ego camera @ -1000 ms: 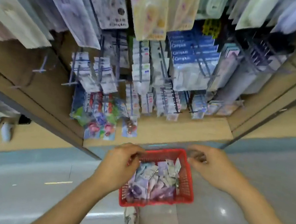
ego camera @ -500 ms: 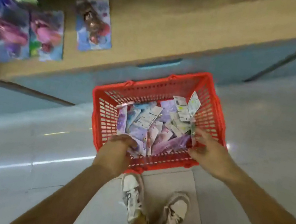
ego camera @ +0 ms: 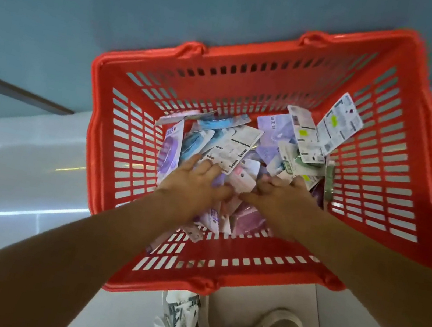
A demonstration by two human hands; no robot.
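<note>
Packets [ego camera: 241, 147] in red basket [ego camera: 257, 56] (lilac, seemingly carded)

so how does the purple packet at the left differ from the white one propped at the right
The purple packet shows a purple front; the white packet shows a white printed back with a yellow-green sticker. The purple packet stands on edge beside the left hand; the white packet is propped higher at the far right. Both are flat packets in the red basket.
</note>
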